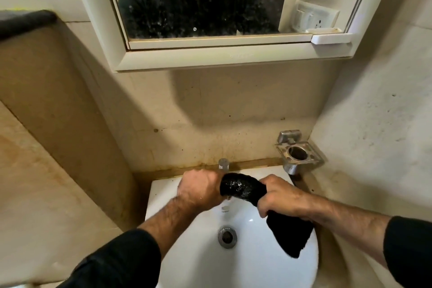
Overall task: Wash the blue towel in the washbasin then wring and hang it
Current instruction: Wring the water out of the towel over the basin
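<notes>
A wet, very dark towel is stretched between both my hands over the white washbasin. My left hand is closed around its left end, just in front of the tap. Gripping the towel further right is my right hand, and the loose end hangs below it into the bowl. The stretch between the hands looks bunched and glistens with water. The drain lies open beneath.
A metal holder with an empty ring is fixed to the wall right of the tap. A mirror cabinet juts out above the basin. A dark cloth lies on a ledge at upper left. Tiled walls close in on both sides.
</notes>
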